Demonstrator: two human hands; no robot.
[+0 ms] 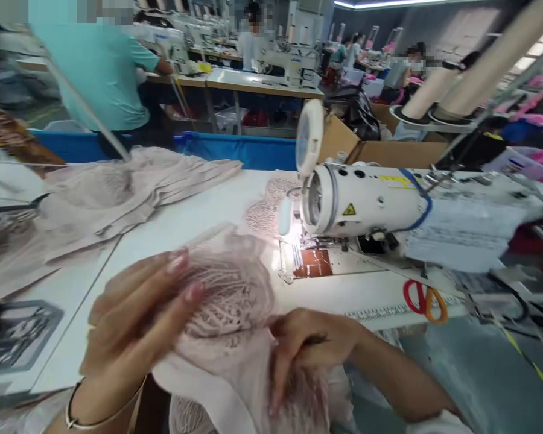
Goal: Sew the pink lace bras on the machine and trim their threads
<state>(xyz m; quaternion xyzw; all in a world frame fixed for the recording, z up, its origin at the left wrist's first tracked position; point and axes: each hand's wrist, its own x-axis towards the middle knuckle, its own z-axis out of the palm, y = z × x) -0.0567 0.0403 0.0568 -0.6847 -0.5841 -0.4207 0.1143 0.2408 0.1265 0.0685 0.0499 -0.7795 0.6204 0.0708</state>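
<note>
A pale pink lace garment (235,289) with a rounded, cup-like part lies at the table's front edge, and its lower part hangs over that edge. My left hand (136,313), with a thin bracelet at the wrist, rests against its left side, fingers stretched out and slightly blurred. At the lower right of the cup, my right hand (308,343) bends down with its fingers closed on the fabric; the fingertips are blurred. A wide pale band (208,386) runs below the cup. Beyond, another lace piece (266,208) lies beside the lit needle area of a white sewing machine (357,199).
Piled pale pink fabric (117,187) covers the table's left side. Scissors with red and orange handles (425,301) lie near a printed ruler strip (380,312) at right. Thread cones (434,90) stand above the machine. Behind the table sits a person in a teal shirt (90,72).
</note>
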